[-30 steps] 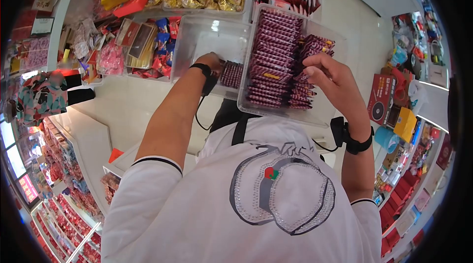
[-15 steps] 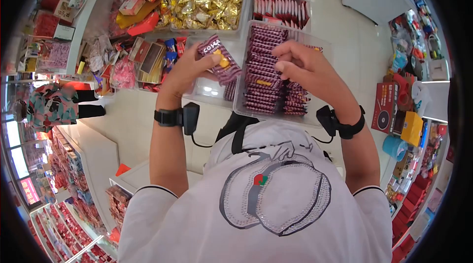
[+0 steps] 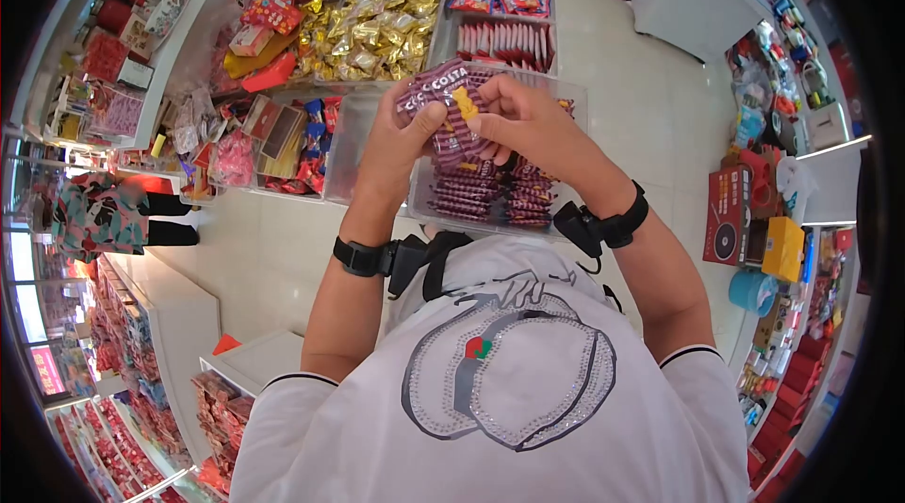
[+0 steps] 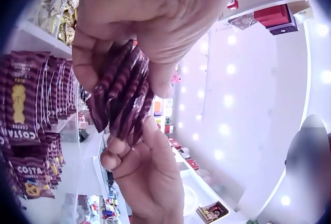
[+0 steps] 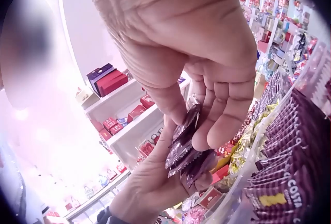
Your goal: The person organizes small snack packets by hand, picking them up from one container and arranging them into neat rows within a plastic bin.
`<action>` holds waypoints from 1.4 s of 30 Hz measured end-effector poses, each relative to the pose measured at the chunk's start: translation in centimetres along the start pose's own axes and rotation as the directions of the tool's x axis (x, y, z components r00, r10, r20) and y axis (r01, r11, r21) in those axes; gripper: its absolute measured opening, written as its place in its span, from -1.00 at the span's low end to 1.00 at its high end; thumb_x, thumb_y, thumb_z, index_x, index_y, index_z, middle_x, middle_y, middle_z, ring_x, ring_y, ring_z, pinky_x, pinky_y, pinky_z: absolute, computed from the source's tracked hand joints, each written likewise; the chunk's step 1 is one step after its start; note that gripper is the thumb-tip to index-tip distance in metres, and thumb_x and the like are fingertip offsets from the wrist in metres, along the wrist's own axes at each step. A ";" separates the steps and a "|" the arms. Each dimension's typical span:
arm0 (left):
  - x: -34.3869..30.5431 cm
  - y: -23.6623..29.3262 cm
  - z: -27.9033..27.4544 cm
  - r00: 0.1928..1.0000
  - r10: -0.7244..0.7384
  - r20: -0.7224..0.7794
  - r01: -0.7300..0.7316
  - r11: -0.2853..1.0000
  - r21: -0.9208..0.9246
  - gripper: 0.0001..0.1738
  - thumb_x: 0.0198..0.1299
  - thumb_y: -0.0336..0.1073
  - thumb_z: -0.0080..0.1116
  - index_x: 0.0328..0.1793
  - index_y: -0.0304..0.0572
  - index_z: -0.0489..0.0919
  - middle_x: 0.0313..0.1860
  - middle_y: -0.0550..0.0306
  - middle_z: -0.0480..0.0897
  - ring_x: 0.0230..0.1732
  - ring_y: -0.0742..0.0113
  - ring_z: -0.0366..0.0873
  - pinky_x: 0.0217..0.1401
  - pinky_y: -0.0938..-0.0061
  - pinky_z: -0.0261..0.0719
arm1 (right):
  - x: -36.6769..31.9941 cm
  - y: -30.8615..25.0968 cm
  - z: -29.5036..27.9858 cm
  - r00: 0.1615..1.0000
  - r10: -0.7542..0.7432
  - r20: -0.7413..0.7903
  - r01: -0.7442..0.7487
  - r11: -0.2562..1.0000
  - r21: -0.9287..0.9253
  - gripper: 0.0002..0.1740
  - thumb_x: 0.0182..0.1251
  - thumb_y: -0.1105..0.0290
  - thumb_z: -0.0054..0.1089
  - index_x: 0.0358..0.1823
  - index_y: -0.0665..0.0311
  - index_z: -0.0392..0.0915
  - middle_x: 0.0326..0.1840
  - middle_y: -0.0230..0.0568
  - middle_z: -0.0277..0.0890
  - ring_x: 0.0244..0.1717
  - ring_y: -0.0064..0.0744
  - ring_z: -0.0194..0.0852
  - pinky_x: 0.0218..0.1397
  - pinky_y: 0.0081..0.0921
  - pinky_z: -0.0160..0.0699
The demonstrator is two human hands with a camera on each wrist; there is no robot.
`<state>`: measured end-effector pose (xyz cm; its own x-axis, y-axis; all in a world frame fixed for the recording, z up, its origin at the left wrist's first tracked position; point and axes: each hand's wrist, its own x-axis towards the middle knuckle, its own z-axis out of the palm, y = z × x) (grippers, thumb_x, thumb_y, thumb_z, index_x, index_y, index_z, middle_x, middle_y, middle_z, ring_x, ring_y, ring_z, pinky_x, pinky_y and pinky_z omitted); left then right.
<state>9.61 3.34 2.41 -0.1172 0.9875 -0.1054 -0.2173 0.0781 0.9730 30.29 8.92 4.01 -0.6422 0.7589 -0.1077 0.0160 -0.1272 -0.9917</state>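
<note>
Several purple striped Costa snack packets [image 3: 441,88] are held in a small fanned stack above the bins. My left hand [image 3: 388,140] grips them from the left, its thumb across the front. From the other side my right hand [image 3: 537,121] pinches the stack's edge between thumb and fingers. The left wrist view shows the packets [image 4: 124,87] edge-on, bunched between both hands. Below, a clear plastic bin [image 3: 415,206] holds rows of the same packets [image 3: 467,197], partly covered by the hands. To its left another clear bin [image 3: 347,149] is partly behind my left forearm.
Gold-wrapped sweets [image 3: 372,32] fill a bin behind the hands, beside red-and-white packets [image 3: 504,44]. Boxes and bags crowd the left, including a pink bag [image 3: 233,157]. Another person [image 3: 99,215] stands at far left. On the right are a red box [image 3: 728,215] and a blue bucket [image 3: 752,291].
My left hand has come up out of the left bin with Costa packets and moved right. My right hand has moved left from over the packet bin and now pinches the stack too.
</note>
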 end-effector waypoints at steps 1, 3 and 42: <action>-0.1 -0.1 0.2 0.999 -0.014 0.037 0.017 0.996 -0.085 -0.14 0.26 0.03 0.47 0.47 -0.35 0.30 0.16 0.03 0.61 0.10 0.37 0.64 0.04 0.44 0.70 | -0.1 -0.1 -0.1 1.000 0.002 -0.017 -0.002 0.999 0.036 -0.64 0.46 0.30 0.30 0.09 0.37 0.45 -0.19 -0.23 0.63 -0.33 -0.53 0.68 -0.36 -0.60 0.67; -0.3 -0.6 0.8 0.992 -0.040 0.122 0.064 0.977 -0.205 -0.24 0.32 -0.02 0.42 0.45 -0.30 0.34 0.16 0.07 0.62 0.13 0.38 0.63 0.14 0.42 0.66 | -0.4 -0.2 -0.1 0.999 0.011 -0.052 -0.006 0.994 0.107 -0.65 0.47 0.29 0.30 0.08 0.37 0.45 -0.17 -0.22 0.63 -0.33 -0.52 0.69 -0.36 -0.60 0.70; -2.0 -2.6 -2.0 0.980 0.026 -0.195 -0.064 0.979 -0.192 -0.64 0.48 -0.19 0.18 0.25 -0.24 0.54 0.00 0.15 0.71 -0.07 0.38 0.71 0.00 0.46 0.68 | -0.3 1.8 -0.3 0.989 0.024 0.143 0.022 0.951 -0.309 -0.75 0.31 0.34 0.36 -0.17 0.36 0.54 -0.38 -0.31 0.56 -0.38 -0.55 0.51 -0.29 -0.49 0.51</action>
<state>8.49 0.92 -0.37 -0.3097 0.9434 -0.1184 -0.3916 -0.0131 0.9200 30.77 8.66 2.20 -0.7446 0.6565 -0.1204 0.2381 0.0928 -0.9668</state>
